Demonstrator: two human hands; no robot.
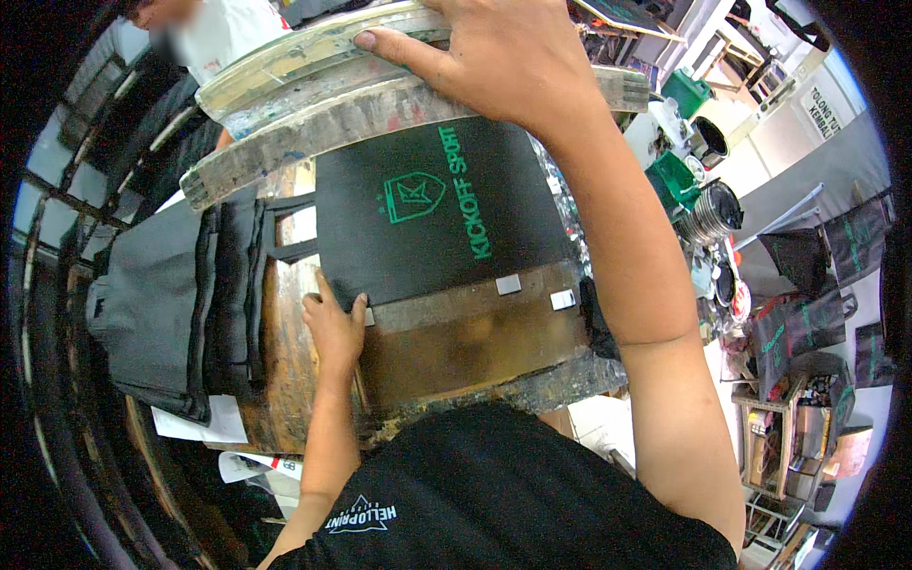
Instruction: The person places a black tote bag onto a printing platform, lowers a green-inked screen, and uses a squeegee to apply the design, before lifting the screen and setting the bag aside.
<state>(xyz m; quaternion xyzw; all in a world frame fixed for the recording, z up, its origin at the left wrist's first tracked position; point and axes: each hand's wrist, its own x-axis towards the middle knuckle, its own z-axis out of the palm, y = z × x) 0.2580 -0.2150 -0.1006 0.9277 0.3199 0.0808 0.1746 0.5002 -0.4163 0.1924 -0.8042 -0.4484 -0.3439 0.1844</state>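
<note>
A flat black fabric bag (366,242) with a green printed crest and lettering lies on a brown printing board (465,332). Its handles stretch out to the left. My left hand (334,328) is at the bag's lower left corner, thumb and finger apart, touching the edge. Over the far end of the bag stands a raised wooden screen-printing frame (399,116), stained with paint. My right hand (503,62) grips its upper edge, the thumb on the near side; the other fingertips are out of sight.
Stacked black bags (157,294) lie to the left. Small white pads (509,284) sit along the board near the bag. Beyond the frame is another person in a white shirt (237,38). Paint cans (712,211) and green containers (673,180) crowd the right; printed bags (798,323) hang or lie farther right.
</note>
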